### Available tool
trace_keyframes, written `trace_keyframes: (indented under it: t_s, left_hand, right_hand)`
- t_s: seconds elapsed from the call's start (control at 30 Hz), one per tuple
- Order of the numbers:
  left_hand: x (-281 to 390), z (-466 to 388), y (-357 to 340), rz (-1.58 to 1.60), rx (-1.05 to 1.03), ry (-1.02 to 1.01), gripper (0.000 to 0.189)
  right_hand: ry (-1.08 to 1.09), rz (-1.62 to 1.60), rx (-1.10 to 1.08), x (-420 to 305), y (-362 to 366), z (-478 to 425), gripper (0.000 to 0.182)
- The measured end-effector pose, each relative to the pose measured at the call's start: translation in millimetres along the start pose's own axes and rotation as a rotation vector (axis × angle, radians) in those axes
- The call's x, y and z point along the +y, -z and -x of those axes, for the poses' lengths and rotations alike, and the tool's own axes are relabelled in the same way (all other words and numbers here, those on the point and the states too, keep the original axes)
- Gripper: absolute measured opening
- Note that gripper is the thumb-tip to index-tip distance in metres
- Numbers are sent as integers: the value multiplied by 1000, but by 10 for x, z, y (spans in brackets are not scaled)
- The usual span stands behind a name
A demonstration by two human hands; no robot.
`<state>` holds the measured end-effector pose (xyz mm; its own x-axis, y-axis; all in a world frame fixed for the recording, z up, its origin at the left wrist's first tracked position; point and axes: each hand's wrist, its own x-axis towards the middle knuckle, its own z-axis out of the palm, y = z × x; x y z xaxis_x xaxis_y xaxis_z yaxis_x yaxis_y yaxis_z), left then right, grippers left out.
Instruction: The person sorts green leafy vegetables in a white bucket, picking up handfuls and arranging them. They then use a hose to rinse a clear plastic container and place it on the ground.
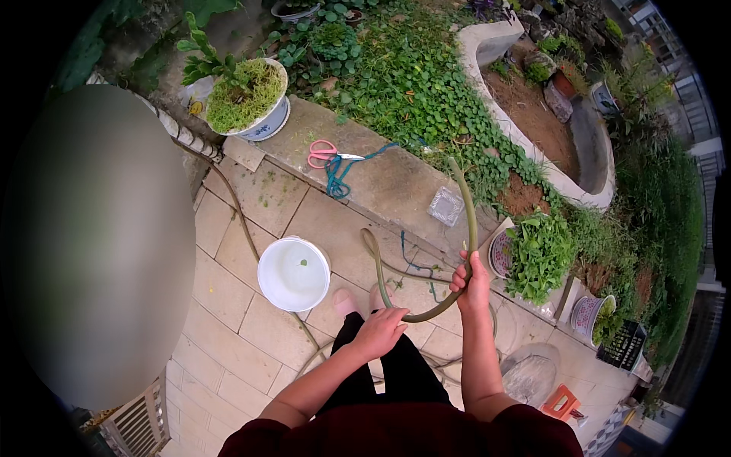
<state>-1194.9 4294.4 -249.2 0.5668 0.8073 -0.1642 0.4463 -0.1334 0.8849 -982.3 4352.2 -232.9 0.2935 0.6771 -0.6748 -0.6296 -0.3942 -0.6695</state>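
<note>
A green garden hose [470, 211] runs between both hands. My right hand [474, 280] is wrapped around it near its free end, which points up and away over the stone ledge. My left hand [381, 330] grips the hose lower down, fingers bent over it, though its fingertips are partly hidden. Beyond that hand the hose loops forward and trails over the paving. To the left of my feet stands a white plastic bucket [294, 274] with a small green leaf inside. Pink-handled scissors [325, 153] lie on the ledge with a tangle of blue-green cord [338, 184].
The stone ledge [382, 188] carries a clear plastic box [446, 205], a cactus pot [268, 123] and a leafy potted plant [539, 257]. Behind it are ground plants and a curved concrete planter [511, 134]. An orange stool [562, 403] sits at right. A large blur hides the left side.
</note>
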Motion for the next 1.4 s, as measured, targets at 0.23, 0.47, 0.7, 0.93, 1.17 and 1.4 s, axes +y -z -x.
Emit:
trace_keyframes:
  t_s: [0.23, 0.47, 0.7, 0.93, 1.17, 1.4]
  left_hand:
    - [-105, -226, -42, -188, -298, 192, 27]
    - [-262, -243, -51, -378, -365, 225, 23]
    - [-1078, -81, -122, -236, -327, 356, 20]
    - [-2836, 843, -166, 285, 101, 851, 16]
    - [-3610, 1578, -53, 366, 257, 1166, 19]
    - [-3458, 1080, 66, 422, 220, 1054, 19]
  right_hand:
    - [-61, -153, 147, -76, 671, -220, 32]
    - [-108, -101, 165, -83, 723, -315, 32]
    - [-64, -143, 183, -35, 790, -495, 32]
    - [-45, -44, 200, 212, 745, -772, 29]
    - [-44, 8, 217, 561, 680, -974, 30]
    - [-34, -27, 317, 604, 725, -710, 29]
